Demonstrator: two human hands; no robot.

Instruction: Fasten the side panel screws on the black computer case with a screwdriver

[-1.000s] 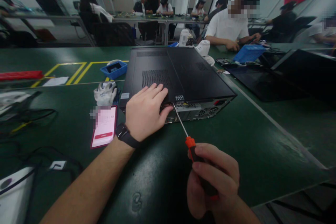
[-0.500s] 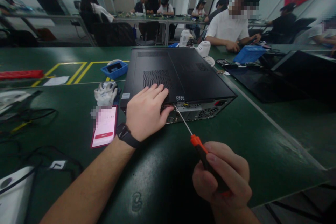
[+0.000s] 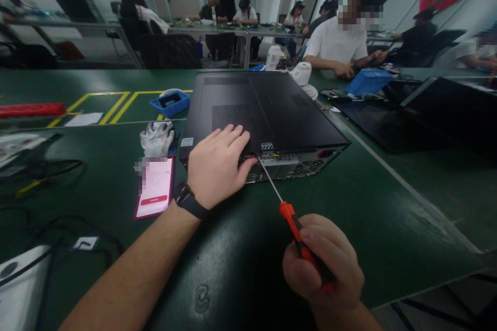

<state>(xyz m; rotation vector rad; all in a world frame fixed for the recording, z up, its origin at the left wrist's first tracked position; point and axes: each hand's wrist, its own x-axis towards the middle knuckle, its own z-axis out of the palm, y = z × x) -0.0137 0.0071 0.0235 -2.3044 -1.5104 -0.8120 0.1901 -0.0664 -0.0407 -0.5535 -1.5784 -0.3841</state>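
Note:
A black desktop computer case (image 3: 279, 114) lies on its side on the green table, its rear panel turned toward me. My left hand (image 3: 217, 168) rests open on the top near that edge, fingers flat and thumb bent down against the rear panel. My right hand (image 3: 330, 258) is wrapped round the orange and black handle of a screwdriver (image 3: 286, 210). Its thin metal shaft points up and to the left, and the tip meets the top edge of the rear panel just beside my left thumb. What exactly the tip touches is too small to make out.
Left of the case are a phone (image 3: 156, 189), gloves (image 3: 157, 137) and a blue tray (image 3: 170, 102). Cables (image 3: 58, 163) lie farther left. Dark flat panels (image 3: 392, 119) lie to the right. Across the table a co-worker (image 3: 336, 41) sits by a blue box (image 3: 369, 81).
My right hand has shifted slightly left and down, and the screwdriver's handle has turned to show more orange. The tip stays at the same spot; my left hand keeps its place.

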